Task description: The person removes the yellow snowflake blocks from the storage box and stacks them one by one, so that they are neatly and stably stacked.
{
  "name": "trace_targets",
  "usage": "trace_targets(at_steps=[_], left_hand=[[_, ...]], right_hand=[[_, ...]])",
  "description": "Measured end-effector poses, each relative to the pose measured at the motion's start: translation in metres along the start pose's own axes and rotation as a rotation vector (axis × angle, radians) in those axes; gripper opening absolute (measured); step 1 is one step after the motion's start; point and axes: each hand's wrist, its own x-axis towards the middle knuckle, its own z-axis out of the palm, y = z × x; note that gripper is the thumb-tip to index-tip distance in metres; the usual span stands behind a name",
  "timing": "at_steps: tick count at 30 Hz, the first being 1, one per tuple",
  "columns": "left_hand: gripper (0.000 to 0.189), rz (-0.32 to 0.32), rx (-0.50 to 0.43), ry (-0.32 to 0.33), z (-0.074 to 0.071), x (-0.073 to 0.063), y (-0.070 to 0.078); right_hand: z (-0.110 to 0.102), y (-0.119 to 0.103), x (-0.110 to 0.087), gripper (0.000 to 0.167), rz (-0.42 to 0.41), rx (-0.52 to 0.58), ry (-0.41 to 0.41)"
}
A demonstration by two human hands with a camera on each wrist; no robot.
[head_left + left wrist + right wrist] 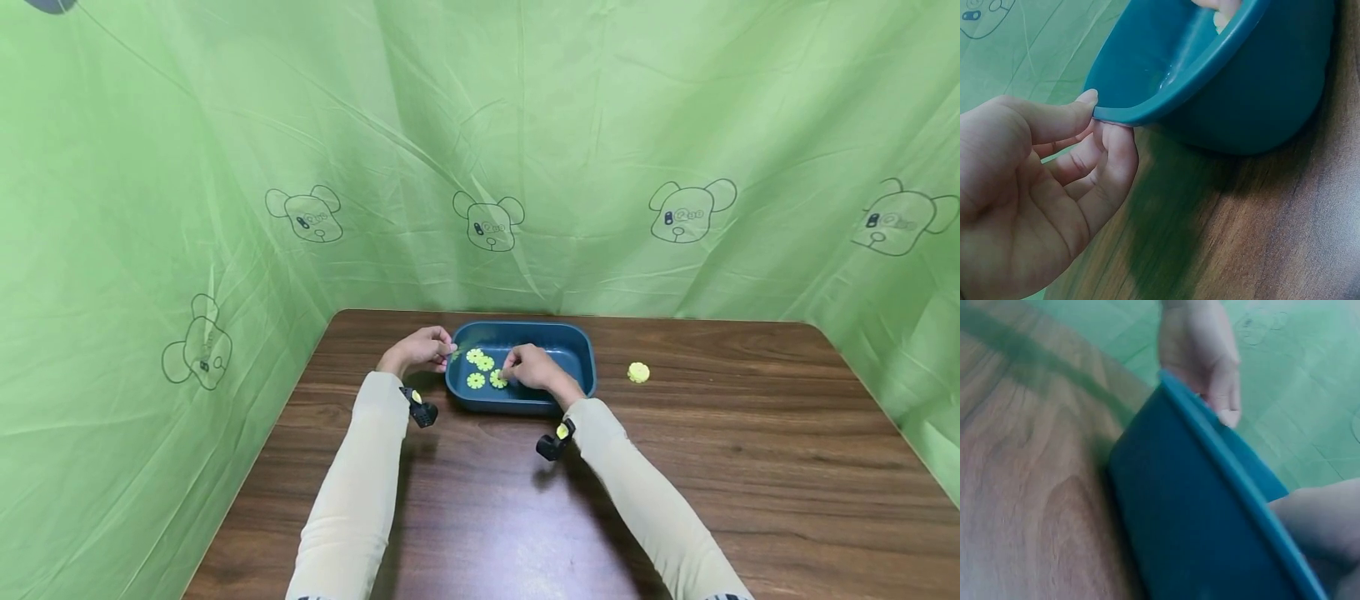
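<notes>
A dark blue rectangular basin (525,406) stands on the table with several flat yellow flower-shaped pieces (476,381) lying in its left half. At its left end my left hand (423,348) pinches the rim (1124,115), thumb on top and curled fingers below. My right hand (531,367) reaches over the near wall into the basin, its fingertips on a yellow flower-shaped piece (497,382). From the left wrist, a pale yellow bit (1220,24) shows at the right fingers. The basin wall (1191,506) hides most of the right hand's fingers in the right wrist view.
Right of the basin, a single yellow scalloped piece (638,372) lies on the brown wood-grain table (750,467). A green cloth curtain (585,150) with bear-face drawings hangs around the table's back and sides.
</notes>
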Motion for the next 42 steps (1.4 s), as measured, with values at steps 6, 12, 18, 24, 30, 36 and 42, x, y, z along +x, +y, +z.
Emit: trace_targets(at_steps=[6, 12, 18, 24, 30, 36, 42], left_hand=[[0.009, 0.005, 0.001, -0.003, 0.0, 0.0, 0.0], [0.008, -0.002, 0.009, -0.006, 0.0, -0.001, 0.001], [0.008, -0.008, 0.006, -0.003, 0.0, -0.001, 0.003], [0.007, -0.003, 0.015, -0.002, 0.0, -0.001, 0.003], [0.007, -0.009, 0.017, 0.0, 0.0, -0.002, 0.003], [0.007, -0.02, 0.02, 0.001, 0.0, -0.001, 0.003], [0.007, -0.021, 0.027, -0.001, 0.0, -0.001, 0.003]], right_hand=[[-0.008, 0.007, -0.005, 0.014, 0.01, 0.219, 0.039], [-0.022, 0.008, -0.013, 0.017, 0.057, 0.288, 0.06], [-0.037, 0.012, -0.019, 0.018, 0.04, 0.301, 0.092], [-0.053, 0.014, -0.028, 0.02, 0.035, 0.302, 0.129], [-0.068, 0.014, -0.038, 0.023, 0.019, 0.306, 0.174], [-0.082, 0.022, -0.043, 0.023, -0.006, 0.248, 0.215], [-0.094, 0.036, -0.051, 0.027, 0.025, 0.226, 0.25]])
